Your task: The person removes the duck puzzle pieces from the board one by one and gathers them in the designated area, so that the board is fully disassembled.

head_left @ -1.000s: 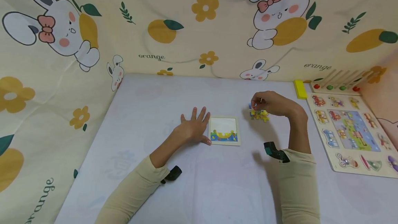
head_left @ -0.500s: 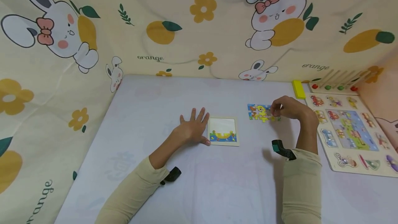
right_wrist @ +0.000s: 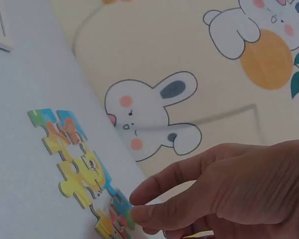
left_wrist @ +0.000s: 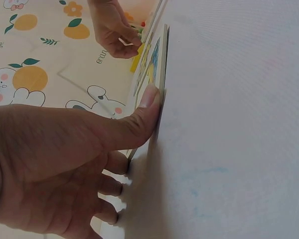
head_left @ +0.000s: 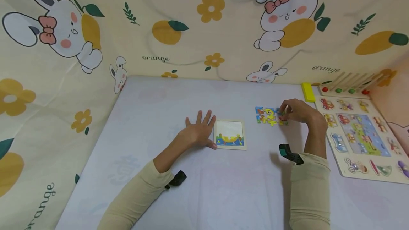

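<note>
My left hand (head_left: 199,131) lies with spread fingers at the left side of a small square puzzle tray (head_left: 230,120). Its thumb touches the tray's edge in the left wrist view. Several joined jigsaw pieces (head_left: 228,142) fill the tray's lower part; the upper part shows bare white. To the tray's right, a group of loose jigsaw pieces (head_left: 270,114) lies in rows, with a yellow figure in the middle. At its right end my right hand (head_left: 295,110) pinches a blue and green puzzle piece (right_wrist: 121,203) between thumb and forefinger. The other fingers partly hide that end.
A large wooden picture board (head_left: 348,169) occupies the right side of the table. Behind it stand a yellow block (head_left: 308,92) and a pegged wooden rack (head_left: 346,90). A rabbit-and-orange patterned cloth (head_left: 185,6) rises along the back and left edges.
My right hand has moved right from the left end of the loose pieces to their right end, uncovering more of them. My left hand and the tray stay put.
</note>
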Motion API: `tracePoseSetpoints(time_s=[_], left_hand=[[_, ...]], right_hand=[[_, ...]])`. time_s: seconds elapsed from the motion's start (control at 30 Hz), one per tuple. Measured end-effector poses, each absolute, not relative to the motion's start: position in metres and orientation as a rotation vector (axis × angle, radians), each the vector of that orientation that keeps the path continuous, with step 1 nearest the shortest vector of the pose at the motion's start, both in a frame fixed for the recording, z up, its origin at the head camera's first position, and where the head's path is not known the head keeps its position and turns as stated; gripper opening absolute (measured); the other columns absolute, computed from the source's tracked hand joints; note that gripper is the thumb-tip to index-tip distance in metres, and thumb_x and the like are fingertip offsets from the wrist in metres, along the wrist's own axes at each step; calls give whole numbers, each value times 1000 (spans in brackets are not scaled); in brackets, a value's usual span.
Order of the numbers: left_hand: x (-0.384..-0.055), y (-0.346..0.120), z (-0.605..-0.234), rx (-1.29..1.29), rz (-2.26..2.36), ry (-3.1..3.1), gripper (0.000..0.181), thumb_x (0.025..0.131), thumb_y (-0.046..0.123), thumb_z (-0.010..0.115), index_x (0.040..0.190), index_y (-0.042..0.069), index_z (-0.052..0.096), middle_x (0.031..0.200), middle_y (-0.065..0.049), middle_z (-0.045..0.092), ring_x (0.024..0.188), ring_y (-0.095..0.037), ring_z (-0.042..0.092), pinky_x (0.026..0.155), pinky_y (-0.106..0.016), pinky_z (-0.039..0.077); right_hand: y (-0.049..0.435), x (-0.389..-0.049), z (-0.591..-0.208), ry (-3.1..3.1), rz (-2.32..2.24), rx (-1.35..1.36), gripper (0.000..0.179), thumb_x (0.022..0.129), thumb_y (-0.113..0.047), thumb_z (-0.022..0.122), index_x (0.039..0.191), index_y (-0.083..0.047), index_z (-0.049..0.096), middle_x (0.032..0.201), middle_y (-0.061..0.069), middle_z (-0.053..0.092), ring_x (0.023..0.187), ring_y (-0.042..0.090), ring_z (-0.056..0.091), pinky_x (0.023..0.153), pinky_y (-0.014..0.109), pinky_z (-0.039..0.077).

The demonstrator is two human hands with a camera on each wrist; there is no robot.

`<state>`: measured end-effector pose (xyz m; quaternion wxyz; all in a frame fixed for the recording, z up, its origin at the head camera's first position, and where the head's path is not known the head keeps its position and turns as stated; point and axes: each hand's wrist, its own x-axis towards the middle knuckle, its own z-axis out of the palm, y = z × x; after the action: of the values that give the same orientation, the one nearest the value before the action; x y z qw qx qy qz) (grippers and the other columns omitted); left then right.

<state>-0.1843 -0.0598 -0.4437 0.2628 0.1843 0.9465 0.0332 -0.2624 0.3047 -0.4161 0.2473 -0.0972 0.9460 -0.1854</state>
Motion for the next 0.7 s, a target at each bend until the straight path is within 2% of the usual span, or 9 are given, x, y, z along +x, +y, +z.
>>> tracePoseSetpoints(time_s=[0.27,0.7], left_hand=[[-185,-60,-443,509,86,2561,113,90,60,73,170,13,8,178,-11,-7,164,-43,-4,121,-78,20],[-184,-59,-441,503,74,2558,113,90,60,73,170,13,7,178,-11,-7,164,-42,-4,122,-77,21]], right_hand=[[310,-260,-414,2500,-439,-176,20,96,-18,74,107,-3,64,106,20,62,102,36,53,85,45,44],[301,-259,-403,2536,-437,-234,27,99,-23,72,109,-1,61,99,17,62,96,33,54,79,40,44]])
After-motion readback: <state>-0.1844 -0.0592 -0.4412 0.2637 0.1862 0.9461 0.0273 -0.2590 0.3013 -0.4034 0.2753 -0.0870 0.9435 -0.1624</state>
